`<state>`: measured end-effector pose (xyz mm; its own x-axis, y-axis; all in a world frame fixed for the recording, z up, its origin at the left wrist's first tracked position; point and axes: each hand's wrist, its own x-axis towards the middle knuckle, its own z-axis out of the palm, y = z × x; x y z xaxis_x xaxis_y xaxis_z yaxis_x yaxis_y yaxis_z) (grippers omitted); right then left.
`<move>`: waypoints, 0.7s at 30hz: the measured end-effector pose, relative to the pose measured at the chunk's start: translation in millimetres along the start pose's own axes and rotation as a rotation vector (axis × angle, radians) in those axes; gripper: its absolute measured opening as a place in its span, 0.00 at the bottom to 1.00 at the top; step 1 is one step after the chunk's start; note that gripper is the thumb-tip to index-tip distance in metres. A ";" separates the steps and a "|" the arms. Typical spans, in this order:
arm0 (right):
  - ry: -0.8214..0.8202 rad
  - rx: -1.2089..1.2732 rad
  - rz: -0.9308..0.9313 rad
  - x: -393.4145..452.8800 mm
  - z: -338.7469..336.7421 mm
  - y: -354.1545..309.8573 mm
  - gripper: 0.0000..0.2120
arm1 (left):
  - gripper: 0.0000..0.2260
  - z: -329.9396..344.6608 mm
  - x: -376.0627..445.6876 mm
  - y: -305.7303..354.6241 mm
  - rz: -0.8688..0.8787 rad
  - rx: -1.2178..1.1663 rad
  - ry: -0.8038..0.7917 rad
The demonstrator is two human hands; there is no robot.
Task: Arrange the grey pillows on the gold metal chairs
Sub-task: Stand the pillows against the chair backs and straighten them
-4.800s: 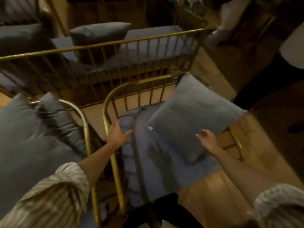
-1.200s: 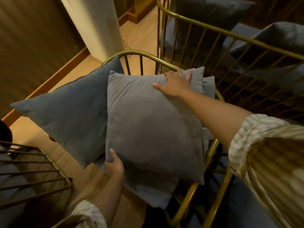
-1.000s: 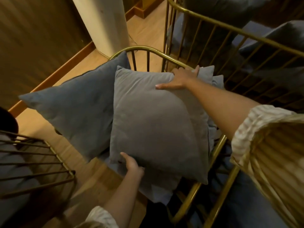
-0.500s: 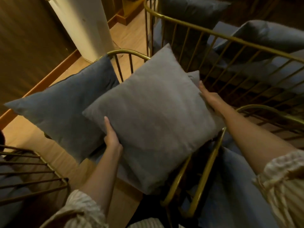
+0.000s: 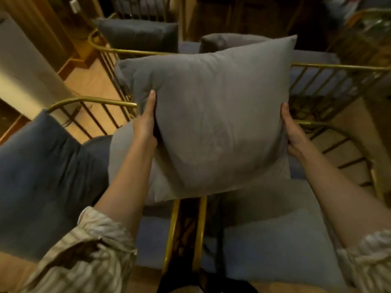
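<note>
From the head camera, the person held a grey pillow (image 5: 213, 115) up in the air with both hands, above the gap where two gold metal chairs stood side by side. The pillow was square, plump and a soft mid-grey, its cloth faintly creased across the middle and its corners pinched to points. The left hand (image 5: 146, 123) pressed flat along its left edge, fingers closed against the fabric; the right hand (image 5: 293, 132) clasped the right edge the same way. Striped sleeves (image 5: 84, 254) were pushed up both forearms. Below the left arm, a darker blue-grey pillow (image 5: 42, 172) leaned at the left side of the left chair (image 5: 93, 101), and a paler grey pillow (image 5: 127, 157) lay partly hidden beneath the held one. The right chair (image 5: 200, 233) showed its bare seat cushion (image 5: 275, 240). Beyond them, a long gold-railed bench (image 5: 338, 66) carried more dark pillows.
</note>
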<state>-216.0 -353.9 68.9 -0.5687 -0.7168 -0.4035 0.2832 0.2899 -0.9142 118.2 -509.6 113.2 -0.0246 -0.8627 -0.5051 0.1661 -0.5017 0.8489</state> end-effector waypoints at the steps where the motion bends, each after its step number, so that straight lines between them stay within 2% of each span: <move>1: 0.033 0.042 -0.012 -1.2 -28.5 -1.2 0.47 | 0.34 23.7 -6.6 -6.7 0.008 0.003 -0.047; 4: 0.117 0.094 -0.026 -20.5 -94.0 -9.9 0.45 | 0.40 93.9 -29.4 -27.7 0.011 0.037 -0.125; 8: 0.191 0.121 -0.083 -41.4 -157.7 -25.6 0.44 | 0.42 175.2 -52.8 -60.4 -0.005 0.077 -0.165; 11: 0.204 0.137 -0.091 -32.5 -198.2 -28.4 0.40 | 0.40 219.9 -59.4 -85.4 -0.016 0.110 -0.240; 15: 0.222 0.234 -0.004 -9.0 -231.9 -20.2 0.36 | 0.36 254.1 -53.5 -112.8 0.003 0.130 -0.310; 18: 0.198 0.321 0.050 9.3 -244.3 -6.9 0.46 | 0.35 265.8 -40.6 -131.8 0.052 0.108 -0.375; 21: 0.149 0.353 0.104 30.8 -252.3 9.1 0.58 | 0.43 269.2 -24.7 -150.7 0.038 0.123 -0.387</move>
<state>-425.8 -213.3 38.5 -0.6213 -0.5879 -0.5179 0.5786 0.1014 -0.8093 -171.5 -429.6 39.7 -0.3934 -0.8292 -0.3971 0.0552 -0.4524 0.8901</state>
